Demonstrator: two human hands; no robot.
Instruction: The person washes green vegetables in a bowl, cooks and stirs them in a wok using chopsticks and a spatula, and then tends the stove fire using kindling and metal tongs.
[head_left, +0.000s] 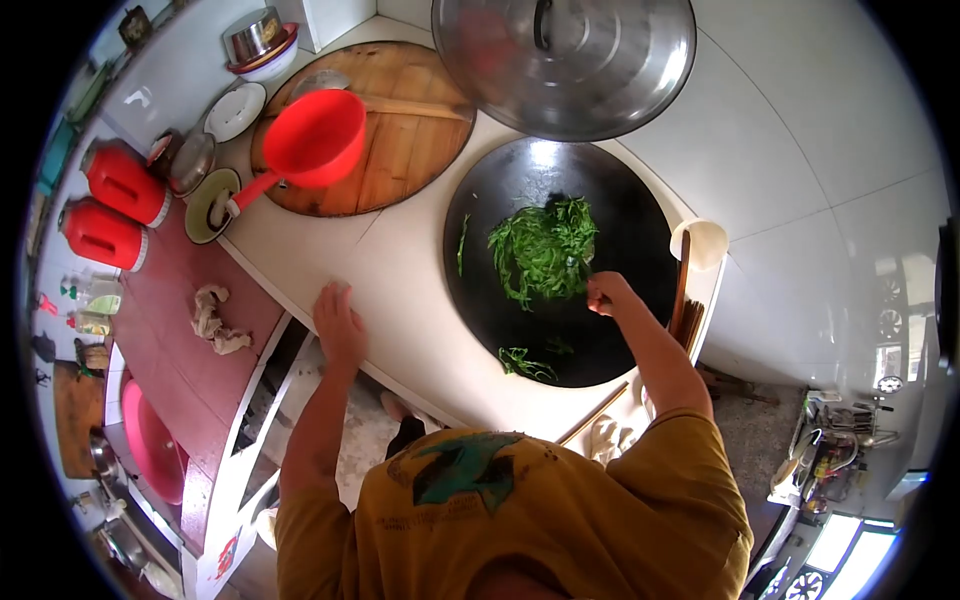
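Observation:
Leafy greens lie heaped in the middle of a large black wok set into the pale counter. A few loose leaves cling to its near side. Over the wok, my right hand is closed at the right edge of the heap. It grips a cooking utensil, mostly hidden by the hand and the greens, so its exact kind does not show. My left hand rests flat on the counter's left edge, fingers stretched out, holding nothing.
Behind the wok leans a big metal lid. A red ladle lies across a round wooden board at the back left. Red thermoses, an olive bowl and a crumpled cloth are further left. A pale cup stands right.

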